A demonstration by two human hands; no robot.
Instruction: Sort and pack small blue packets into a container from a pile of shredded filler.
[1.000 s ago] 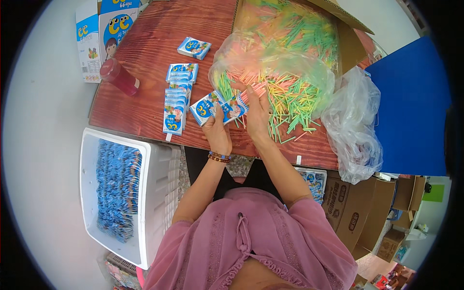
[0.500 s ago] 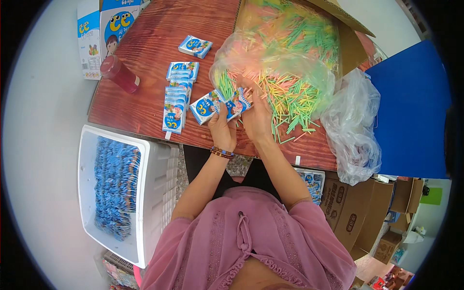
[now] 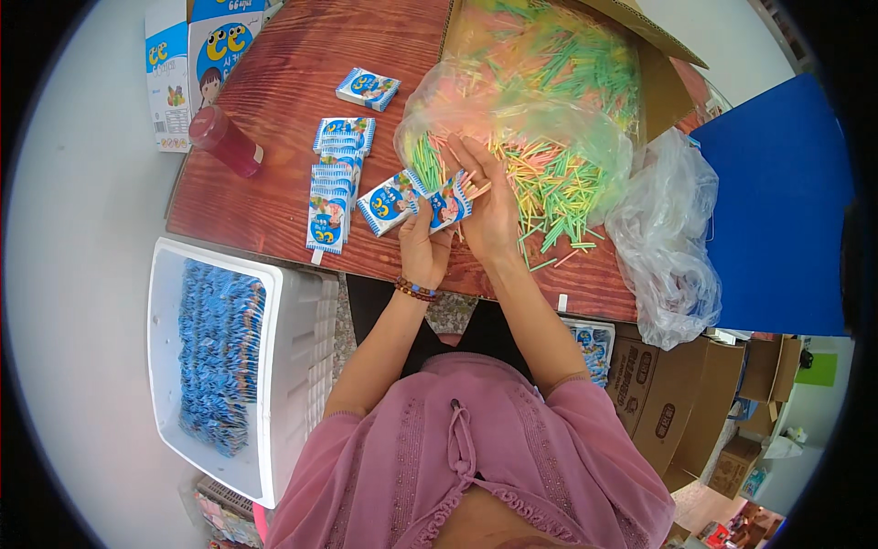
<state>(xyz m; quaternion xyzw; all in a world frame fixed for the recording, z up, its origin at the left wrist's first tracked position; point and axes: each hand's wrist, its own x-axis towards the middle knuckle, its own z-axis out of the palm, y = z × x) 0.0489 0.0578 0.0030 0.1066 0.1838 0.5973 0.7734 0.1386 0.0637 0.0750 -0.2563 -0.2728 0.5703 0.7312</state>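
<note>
right grip [image 3: 492,215]: fingers now straighter, spread beside pastel sticks [image 3: 473,187] apparently part-seated in blue-and-white packet [image 3: 447,203] pinched by left grip [image 3: 425,254].

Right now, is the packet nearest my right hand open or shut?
Open, it seems: sticks poke out of the packet toward your right hand.

Bright, even light; I can't place its source | shadows soft | pale glints on crumpled plastic bag [image 3: 667,240] | left hand [image 3: 424,254], held packets [image 3: 389,203] fairly crisp | table [image 3: 251,212] edge bowed, corners black | far-right clutter [image 3: 732,531] soft to me
</note>
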